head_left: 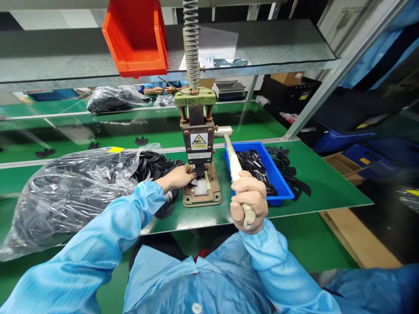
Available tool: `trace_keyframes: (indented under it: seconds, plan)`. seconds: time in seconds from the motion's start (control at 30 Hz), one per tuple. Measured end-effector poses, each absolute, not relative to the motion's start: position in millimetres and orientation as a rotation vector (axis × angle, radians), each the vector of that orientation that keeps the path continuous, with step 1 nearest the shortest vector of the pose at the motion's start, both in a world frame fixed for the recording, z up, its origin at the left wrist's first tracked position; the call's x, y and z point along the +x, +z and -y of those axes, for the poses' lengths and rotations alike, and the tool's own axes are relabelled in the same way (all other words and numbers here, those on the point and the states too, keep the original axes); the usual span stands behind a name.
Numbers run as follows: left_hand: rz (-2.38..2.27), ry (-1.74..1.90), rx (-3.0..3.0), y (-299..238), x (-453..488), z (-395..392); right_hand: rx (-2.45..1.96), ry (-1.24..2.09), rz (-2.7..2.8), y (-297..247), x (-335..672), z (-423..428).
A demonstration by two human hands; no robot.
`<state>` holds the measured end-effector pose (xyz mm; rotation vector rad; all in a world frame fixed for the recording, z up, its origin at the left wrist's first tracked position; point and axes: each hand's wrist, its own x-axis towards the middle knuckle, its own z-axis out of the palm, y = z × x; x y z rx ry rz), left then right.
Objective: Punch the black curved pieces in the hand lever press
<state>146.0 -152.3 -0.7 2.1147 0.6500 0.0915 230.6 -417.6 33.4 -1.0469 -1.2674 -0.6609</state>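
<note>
A hand press with a tall spring stands on the green bench. Wrapped around its tape-covered lever is my right hand, the lever pulled down toward me. My left hand is at the press base, its fingertips pinching a small black part under the ram, partly hidden by the fingers. Left of the press, curved black parts spill from a clear plastic bag. On the right, a blue tray holds slim black pieces.
More curved black parts lie right of the tray. An orange bin sits on the shelf above. Across the bench, another person's hands show beside a second bag. A metal post rises at right.
</note>
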Motion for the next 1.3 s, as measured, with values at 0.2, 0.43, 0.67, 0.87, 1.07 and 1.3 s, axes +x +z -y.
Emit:
trace_keyframes:
  seconds: [0.2,0.43,0.67,0.87,1.07,1.3]
  plan:
    - [-0.726,0.044,1.878,-7.2,144.1,154.2,-1.038,-0.662,1.263,30.9,231.0,416.3]
    - [-0.773,0.003,1.905,-4.9,147.9,161.9,-1.088,-0.665,1.259,29.8,230.3,417.7]
    - [-0.838,0.006,1.86,2.6,153.9,170.2,-1.122,-0.665,1.247,29.5,230.3,419.3]
    - [-0.83,-0.043,1.844,-4.8,155.3,164.4,-1.081,-0.652,1.251,24.4,230.4,418.4]
    - [-0.76,0.011,1.739,-7.9,149.1,169.4,-1.034,-0.675,1.297,69.8,236.7,414.2]
    - [-0.605,0.108,1.736,19.4,85.6,188.6,-1.181,-0.617,1.23,139.8,260.2,397.4]
